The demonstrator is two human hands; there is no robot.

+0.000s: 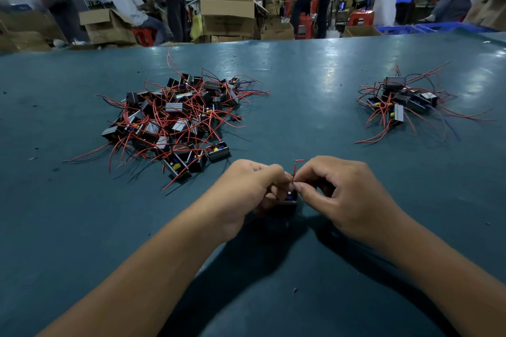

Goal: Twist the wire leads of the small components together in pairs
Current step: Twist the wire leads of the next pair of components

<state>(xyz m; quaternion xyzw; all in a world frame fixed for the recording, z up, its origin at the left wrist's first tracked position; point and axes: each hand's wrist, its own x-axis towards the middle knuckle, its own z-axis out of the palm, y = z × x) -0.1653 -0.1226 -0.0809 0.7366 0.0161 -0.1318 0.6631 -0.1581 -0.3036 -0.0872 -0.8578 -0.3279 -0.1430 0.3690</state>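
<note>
Left hand [247, 191]: bare, no glove, ring or watch.
Right hand [341, 194]: bare, short trimmed nails.
Forearms: both bare to the frame's lower edge, no sleeve visible.

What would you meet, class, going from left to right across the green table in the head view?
Large pile of components → left hand → small black component with its red wire leads, held between both hands → right hand → smaller pile of components.

Smooth teal table [301, 90] with dull sheen, black plastic components [175, 117] at 10 o'clock, red plastic-coated leads [298, 165], brown cardboard boxes [227, 7] at 12 o'clock
</note>
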